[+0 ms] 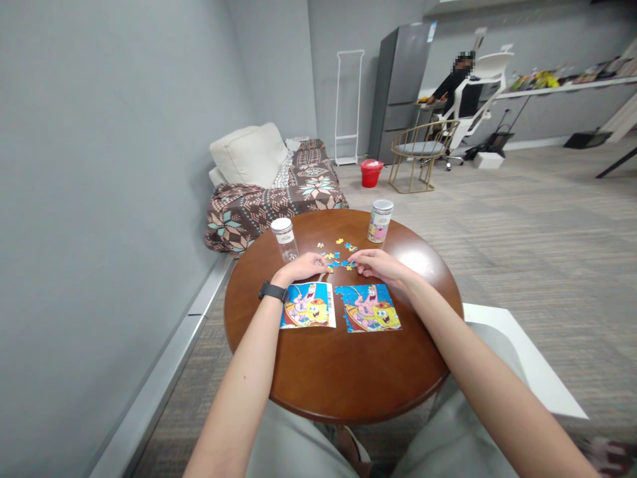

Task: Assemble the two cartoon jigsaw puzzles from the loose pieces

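Loose blue and yellow jigsaw puzzle pieces point(336, 255) lie scattered near the middle of the round table. At their left edge, my left hand point(302, 267), with a black band on its wrist, has its fingertips closed around a small puzzle piece. Across from it, my right hand point(379, 264) pinches another piece between thumb and fingers; the piece is mostly hidden. Below the right hand lies a largely assembled cartoon puzzle point(372, 309), its left edge and upper left corner uneven. To its left is a reference picture sheet point(309, 307) with the same cartoon, partly behind my left wrist.
A clear jar with a white lid point(283, 238) stands at the table's back left, and a cartoon-labelled canister point(381, 221) at the back right. The brown table point(338, 372) has a round edge. Beyond are a covered sofa point(279, 202), a red bin point(371, 174) and a seated person point(450, 83).
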`<action>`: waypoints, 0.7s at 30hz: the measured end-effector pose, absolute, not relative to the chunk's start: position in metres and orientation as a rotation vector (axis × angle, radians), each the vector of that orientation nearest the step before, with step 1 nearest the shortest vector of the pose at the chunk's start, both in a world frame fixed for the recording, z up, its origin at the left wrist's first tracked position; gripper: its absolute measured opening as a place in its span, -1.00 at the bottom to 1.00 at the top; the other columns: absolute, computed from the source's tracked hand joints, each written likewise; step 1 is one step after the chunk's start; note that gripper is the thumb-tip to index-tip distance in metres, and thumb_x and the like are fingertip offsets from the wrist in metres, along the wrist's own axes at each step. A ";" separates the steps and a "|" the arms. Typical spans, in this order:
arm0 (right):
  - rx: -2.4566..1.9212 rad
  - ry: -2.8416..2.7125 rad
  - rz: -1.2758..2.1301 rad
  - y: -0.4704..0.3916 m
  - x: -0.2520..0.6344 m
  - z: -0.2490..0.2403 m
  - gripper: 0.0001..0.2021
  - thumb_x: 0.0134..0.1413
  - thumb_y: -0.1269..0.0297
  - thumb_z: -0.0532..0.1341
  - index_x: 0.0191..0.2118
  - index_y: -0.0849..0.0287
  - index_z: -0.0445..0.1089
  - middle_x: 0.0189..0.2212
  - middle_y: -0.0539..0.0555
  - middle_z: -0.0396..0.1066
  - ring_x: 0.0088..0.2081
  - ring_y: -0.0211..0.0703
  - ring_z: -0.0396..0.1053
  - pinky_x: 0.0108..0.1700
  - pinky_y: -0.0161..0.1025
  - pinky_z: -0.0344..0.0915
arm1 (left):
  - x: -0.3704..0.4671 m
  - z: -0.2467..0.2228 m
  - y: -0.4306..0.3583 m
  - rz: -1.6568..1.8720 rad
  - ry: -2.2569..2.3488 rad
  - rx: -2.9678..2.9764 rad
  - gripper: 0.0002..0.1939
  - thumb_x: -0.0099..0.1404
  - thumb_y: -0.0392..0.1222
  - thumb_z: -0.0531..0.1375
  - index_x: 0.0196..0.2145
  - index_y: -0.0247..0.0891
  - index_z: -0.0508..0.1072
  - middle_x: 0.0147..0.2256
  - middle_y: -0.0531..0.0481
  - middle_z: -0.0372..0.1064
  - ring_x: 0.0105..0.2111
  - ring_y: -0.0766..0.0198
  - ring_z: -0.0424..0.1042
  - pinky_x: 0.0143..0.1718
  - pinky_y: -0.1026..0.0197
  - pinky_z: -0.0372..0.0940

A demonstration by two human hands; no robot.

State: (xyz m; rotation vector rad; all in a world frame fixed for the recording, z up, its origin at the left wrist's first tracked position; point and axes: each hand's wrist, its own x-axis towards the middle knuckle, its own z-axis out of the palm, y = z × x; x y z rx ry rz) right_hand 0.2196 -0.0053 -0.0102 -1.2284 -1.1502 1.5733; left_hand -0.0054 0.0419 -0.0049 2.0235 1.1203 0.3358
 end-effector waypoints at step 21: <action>-1.219 -1.060 1.646 -0.006 0.220 -0.008 -0.87 0.05 0.60 0.21 -0.39 0.23 0.33 -0.49 0.07 0.50 -0.51 -0.34 0.44 -0.44 -0.45 0.38 | -0.009 -0.018 0.051 0.356 1.083 2.031 -0.72 0.14 -0.03 0.13 -0.43 -0.31 0.49 -0.43 0.02 0.46 -0.40 0.27 0.38 -0.28 0.27 0.22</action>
